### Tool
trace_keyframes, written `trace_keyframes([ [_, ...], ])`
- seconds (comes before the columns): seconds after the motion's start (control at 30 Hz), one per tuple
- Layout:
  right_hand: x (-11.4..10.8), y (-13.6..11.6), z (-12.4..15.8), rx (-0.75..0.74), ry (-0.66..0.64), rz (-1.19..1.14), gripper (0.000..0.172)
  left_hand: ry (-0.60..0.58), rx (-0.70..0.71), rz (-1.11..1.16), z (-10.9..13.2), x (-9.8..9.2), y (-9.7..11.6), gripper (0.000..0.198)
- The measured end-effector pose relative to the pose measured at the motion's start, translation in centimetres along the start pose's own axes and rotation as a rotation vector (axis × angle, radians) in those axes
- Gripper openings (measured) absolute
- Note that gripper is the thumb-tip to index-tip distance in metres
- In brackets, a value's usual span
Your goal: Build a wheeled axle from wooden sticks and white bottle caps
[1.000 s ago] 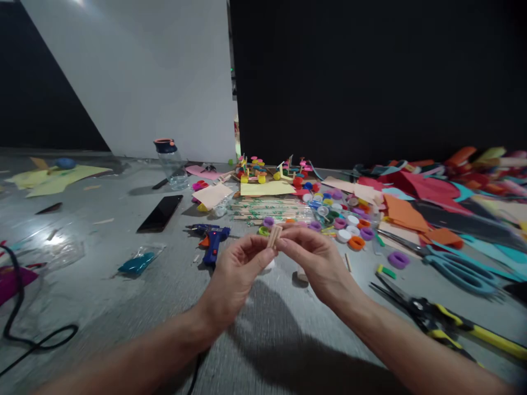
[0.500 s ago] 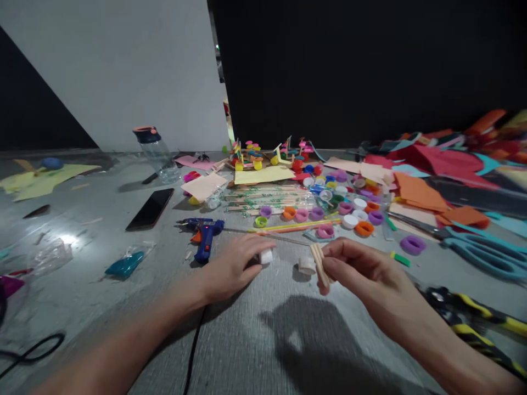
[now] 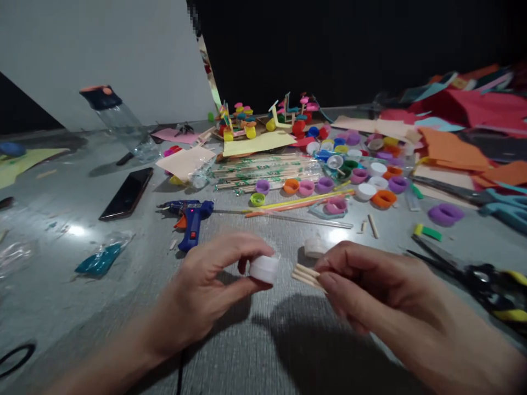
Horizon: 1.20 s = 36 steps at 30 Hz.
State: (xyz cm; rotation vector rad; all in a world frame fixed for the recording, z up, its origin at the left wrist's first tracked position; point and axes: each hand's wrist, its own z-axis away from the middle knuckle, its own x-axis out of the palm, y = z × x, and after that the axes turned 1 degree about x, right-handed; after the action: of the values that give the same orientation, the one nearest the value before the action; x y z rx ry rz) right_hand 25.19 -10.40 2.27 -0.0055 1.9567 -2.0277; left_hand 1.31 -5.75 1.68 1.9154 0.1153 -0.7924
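We enter first the left hand (image 3: pixel 201 293), its fingers curled and grasping a white cap (image 3: pixel 264 270) between thumb and forefinger; whether the cap clears the tabletop (image 3: pixel 53 302) we cannot tell. We enter next the right hand (image 3: pixel 381 302), fingers pinching a flat row of short wooden sticks (image 3: pixel 304 276), ends towards the white cap and apart from it. Both held pieces are at the near middle of the tabletop, between the two hands.

Just beyond the right fingers we note a second cap (image 3: pixel 315 248), also white, partly hidden by them. Further over: a blue glue gun (image 3: pixel 191 226) (its small light shows red) lying beyond the left hand; a clear rod (image 3: pixel 313 221); wrapped sticks (image 3: pixel 263 171) laid in a bundle; and a spread of coloured caps, among them an orange ring (image 3: pixel 383 198) and a purple ring (image 3: pixel 446 214).

On the left side we list a dark phone (image 3: pixel 127 195), lying flat; a clear bottle (image 3: pixel 123 123) with a dark lid; and a packet (image 3: pixel 99 262) with teal contents. On the right side: black-and-yellow pliers (image 3: pixel 473 280), partly out of view, and blue-handled scissors (image 3: pixel 506 207).
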Motion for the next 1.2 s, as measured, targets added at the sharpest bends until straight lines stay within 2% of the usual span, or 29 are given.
trace_keyframes([
  [0.23,0.44,-0.18,0.18,-0.016,0.003,0.026,0.022,0.023,0.037,-0.03,0.58,0.57,0.61,0.023],
  [0.43,0.41,-0.57,0.23,0.022,-0.031,0.102,0.022,-0.025,0.237,-0.125,0.31,0.71,0.81,0.021],
  [0.63,0.22,-0.53,0.11,0.024,-0.042,0.133,0.022,-0.047,0.33,-0.23,0.37,0.5,0.83,0.02],
  [1.2,0.36,-0.64,-0.11,0.074,-0.035,0.057,0.019,-0.061,0.385,-0.306,0.35,0.68,1.06,0.017],
])
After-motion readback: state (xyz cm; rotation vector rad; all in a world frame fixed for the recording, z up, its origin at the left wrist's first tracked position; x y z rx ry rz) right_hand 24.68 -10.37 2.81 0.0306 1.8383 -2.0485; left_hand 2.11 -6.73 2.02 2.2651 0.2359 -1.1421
